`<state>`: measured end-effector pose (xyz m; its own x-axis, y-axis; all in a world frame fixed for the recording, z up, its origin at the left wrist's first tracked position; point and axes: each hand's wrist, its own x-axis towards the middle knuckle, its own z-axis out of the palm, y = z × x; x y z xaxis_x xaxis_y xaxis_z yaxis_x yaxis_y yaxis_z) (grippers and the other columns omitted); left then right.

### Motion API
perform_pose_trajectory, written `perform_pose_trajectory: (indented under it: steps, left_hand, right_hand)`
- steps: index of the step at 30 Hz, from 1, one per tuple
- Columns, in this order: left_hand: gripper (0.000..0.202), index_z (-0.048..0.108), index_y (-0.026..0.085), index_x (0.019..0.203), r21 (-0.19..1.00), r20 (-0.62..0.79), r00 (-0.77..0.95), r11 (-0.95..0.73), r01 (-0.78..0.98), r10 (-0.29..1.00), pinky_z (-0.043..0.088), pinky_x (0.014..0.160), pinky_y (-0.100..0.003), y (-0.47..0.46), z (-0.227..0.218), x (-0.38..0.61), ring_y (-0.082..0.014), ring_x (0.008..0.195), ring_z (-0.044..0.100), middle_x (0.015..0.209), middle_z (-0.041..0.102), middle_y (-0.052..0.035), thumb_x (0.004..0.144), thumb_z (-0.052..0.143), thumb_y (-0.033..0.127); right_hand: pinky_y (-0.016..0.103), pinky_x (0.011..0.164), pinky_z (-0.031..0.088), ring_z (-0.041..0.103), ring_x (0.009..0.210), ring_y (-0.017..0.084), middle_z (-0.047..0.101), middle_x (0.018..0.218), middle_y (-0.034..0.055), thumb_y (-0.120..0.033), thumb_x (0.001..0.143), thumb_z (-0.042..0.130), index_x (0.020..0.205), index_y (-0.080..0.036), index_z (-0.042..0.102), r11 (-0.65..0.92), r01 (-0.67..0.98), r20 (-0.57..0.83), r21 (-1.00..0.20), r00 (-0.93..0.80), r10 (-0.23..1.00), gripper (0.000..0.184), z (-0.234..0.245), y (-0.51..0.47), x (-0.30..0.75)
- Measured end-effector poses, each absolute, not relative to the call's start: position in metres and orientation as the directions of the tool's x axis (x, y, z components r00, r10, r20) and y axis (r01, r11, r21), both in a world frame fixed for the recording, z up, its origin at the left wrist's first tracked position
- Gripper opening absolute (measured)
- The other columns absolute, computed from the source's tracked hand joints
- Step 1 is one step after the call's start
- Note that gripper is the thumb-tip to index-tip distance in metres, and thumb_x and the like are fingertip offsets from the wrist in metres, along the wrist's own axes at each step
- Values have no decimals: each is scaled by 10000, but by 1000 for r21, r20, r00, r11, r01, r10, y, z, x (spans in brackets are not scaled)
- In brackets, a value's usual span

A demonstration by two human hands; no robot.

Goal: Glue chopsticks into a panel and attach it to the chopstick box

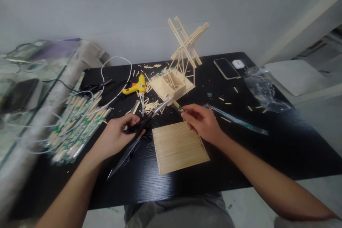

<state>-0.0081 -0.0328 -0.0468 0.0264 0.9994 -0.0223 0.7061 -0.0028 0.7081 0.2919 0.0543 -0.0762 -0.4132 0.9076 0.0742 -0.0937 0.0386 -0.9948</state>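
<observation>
Head view: scissors are gripped in the L hand, blades pointed fwd; a short stick piece w/ green print is pinched btwn thumb & fingers of the R hand, nr the blade tips; contact can't be told. A flat wooden panel is laid on the tabletop just below. Behind, a stick-built model is stood, w/ a yellow glue gun set to its L. Wrapped stick bundles are piled far L; a phone is placed R.
</observation>
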Motion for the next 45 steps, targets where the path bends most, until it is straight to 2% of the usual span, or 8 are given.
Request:
perform_pose_trajectory:
  steps: [7, 11, 19, 27, 32, 37, 41, 45]
  left_hand:
    - [430, 544, 210, 754, 667, -79, -10, 61, 742, 997, 380, 588, -248, -33, -47, -21, -136, 648, 482, 704, 556, 35, 864, 742, 575]
    - [449, 618, 224, 843, 544, -29, -187, 172, 821, 982, 395, 596, -289, -30, -45, -40, -180, 645, 562, 735, 656, 5, 842, 725, 659]
    - [340, 701, 257, 978, 269, 32, -372, 351, 897, 928, 461, 702, -420, -29, -45, -72, -380, 862, 725, 969, 793, -113, 867, 667, 577]
    - [247, 713, 252, 941, 150, -47, -373, 375, 915, 927, 439, 678, -394, -30, -48, -84, -348, 817, 711, 918, 784, -111, 880, 677, 489]
    - [233, 742, 230, 904, 189, -3, -321, 316, 930, 947, 427, 652, -372, -29, -60, -93, -312, 745, 682, 871, 781, -118, 870, 715, 458]
    - [221, 760, 222, 1006, 277, 258, -242, 168, 946, 935, 499, 748, -387, -29, -62, -73, -295, 851, 703, 1009, 786, -126, 936, 634, 389]
    - [254, 757, 192, 1057, 436, 380, -105, -77, 897, 919, 539, 899, -358, -32, -53, -31, -247, 973, 732, 1053, 793, -90, 1042, 581, 374]
    - [227, 765, 185, 1151, 592, 356, 69, -283, 755, 932, 558, 918, -325, -35, -56, 2, -206, 981, 744, 1067, 798, -75, 1078, 599, 322]
  right_hand:
    - [195, 349, 379, 549, 461, 55, 683, 751, -37, -392, 906, 830, 1013, -198, 764, 28, -79, 57, -996, -393, 918, 232, -76, 57, 294]
    - [194, 313, 361, 557, 463, 69, 693, 770, -23, -455, 911, 822, 1040, -192, 751, -20, -45, -1, -999, -390, 921, 301, -76, 60, 296]
    - [224, 385, 366, 531, 474, 65, 686, 756, -20, -487, 971, 763, 1014, -204, 760, 40, -67, 64, -997, -401, 914, 287, -78, 64, 297]
    - [258, 448, 295, 422, 510, 75, 629, 721, -37, -463, 988, 735, 1148, -214, 782, 99, 9, 88, -995, -387, 918, 299, -83, 65, 298]
    - [271, 519, 375, 494, 572, 107, 635, 728, -23, -417, 1018, 664, 1106, -193, 779, 167, 106, 110, -980, -413, 904, 267, -81, 63, 298]
    - [279, 619, 488, 635, 684, 150, 708, 765, 7, -376, 1023, 632, 975, -199, 753, 219, 177, 113, -960, -470, 876, 220, -79, 59, 298]
    - [278, 668, 543, 727, 783, 179, 781, 846, 35, -332, 1030, 616, 1032, -199, 754, 266, 205, 101, -942, -582, 807, 191, -78, 53, 298]
    - [279, 678, 560, 764, 832, 188, 815, 917, 61, -282, 1050, 581, 1103, -179, 761, 376, 219, 131, -900, -689, 713, 214, -76, 46, 298]
